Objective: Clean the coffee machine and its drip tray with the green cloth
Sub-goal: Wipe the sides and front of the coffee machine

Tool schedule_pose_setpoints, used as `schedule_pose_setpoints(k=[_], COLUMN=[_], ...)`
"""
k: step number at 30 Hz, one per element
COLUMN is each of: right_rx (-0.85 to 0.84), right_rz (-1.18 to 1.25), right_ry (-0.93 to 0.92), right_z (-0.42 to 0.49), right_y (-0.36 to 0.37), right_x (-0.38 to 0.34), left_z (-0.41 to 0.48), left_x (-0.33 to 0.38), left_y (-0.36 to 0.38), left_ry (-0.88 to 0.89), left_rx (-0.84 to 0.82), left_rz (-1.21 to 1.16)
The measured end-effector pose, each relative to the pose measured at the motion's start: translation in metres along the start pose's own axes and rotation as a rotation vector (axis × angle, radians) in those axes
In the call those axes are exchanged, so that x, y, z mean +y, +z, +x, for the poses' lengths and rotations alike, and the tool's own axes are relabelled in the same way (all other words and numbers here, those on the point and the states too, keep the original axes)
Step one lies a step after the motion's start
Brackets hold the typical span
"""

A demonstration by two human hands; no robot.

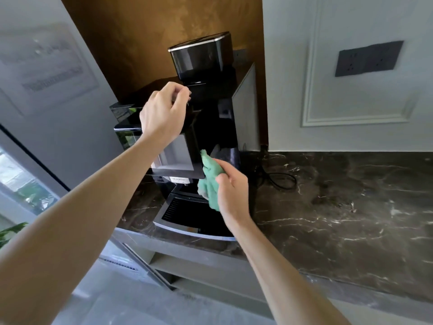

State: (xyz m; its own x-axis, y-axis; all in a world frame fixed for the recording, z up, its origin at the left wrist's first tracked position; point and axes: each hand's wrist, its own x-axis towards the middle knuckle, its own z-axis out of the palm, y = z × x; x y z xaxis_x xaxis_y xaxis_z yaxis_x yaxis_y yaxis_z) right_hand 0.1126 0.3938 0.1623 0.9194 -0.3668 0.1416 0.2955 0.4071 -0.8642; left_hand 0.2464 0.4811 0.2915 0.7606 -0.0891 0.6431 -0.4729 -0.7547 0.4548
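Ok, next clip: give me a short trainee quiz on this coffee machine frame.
1. True or false: the left hand rests on the counter.
2. The cloth is held by: A) the left hand, B) the right hand, C) neither.
3. Fill in: the cable lies on the counter to the machine's ____.
Key: 1 false, it is up at the machine's top; 2 B; 3 right.

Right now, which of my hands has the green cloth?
Your right hand grips the green cloth against the front right edge of the coffee machine. Your left hand is higher, at the machine's top, with no cloth.
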Motion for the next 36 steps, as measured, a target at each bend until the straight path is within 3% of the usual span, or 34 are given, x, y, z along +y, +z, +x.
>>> schedule_pose_setpoints(k=[5,7,11,15,21,24,28,30,32,34,36], right_rx=[0.102,0.064,0.053,0.066,0.002,-0.056,-0.074,0.073,0.163,0.138,0.061], right_rz=[-0.023,-0.034,-0.273,-0.316,-0.357,-0.342,-0.525,-0.485,-0.429,-0.516,-0.750], right_ry=[-0.048,-0.037,-0.165,-0.231,-0.159,-0.034,0.091,0.047,-0.109,-0.345,-0.556], right_z=[0.031,0.051,0.046,0.012,0.011,0.013,0.021,0.027,0.032,0.037,0.047], right_y=[-0.006,0.011,0.043,0.025,0.003,-0.010,-0.023,-0.018,0.002,0.031,0.055], right_x=[-0.039,-0.044,-0.035,-0.007,0.001,-0.013,-0.033,-0.053,-0.076,-0.096,-0.102], left_z=[0.000,-0.001,0.001,0.002,0.000,-0.001,-0.002,-0.001,0.002,0.006,0.011], left_x=[-0.002,-0.001,-0.003,0.001,0.002,0.003,0.001,0.001,0.001,0.000,-0.005], left_y=[-0.001,-0.001,-0.001,-0.002,-0.005,-0.007,-0.009,-0.013,-0.018,-0.027,-0.038], left_ry=[0.017,0.024,0.039,0.057,0.029,0.012,0.015,0.024,0.037,0.022,-0.028], left_rx=[-0.003,-0.011,-0.024,-0.035,-0.086,-0.093,-0.133,-0.179,-0.236,-0.229,-0.125], left_rz=[0.008,0.033,0.102,0.127,0.096,0.086,0.094,0.051,-0.088,-0.276,-0.422])
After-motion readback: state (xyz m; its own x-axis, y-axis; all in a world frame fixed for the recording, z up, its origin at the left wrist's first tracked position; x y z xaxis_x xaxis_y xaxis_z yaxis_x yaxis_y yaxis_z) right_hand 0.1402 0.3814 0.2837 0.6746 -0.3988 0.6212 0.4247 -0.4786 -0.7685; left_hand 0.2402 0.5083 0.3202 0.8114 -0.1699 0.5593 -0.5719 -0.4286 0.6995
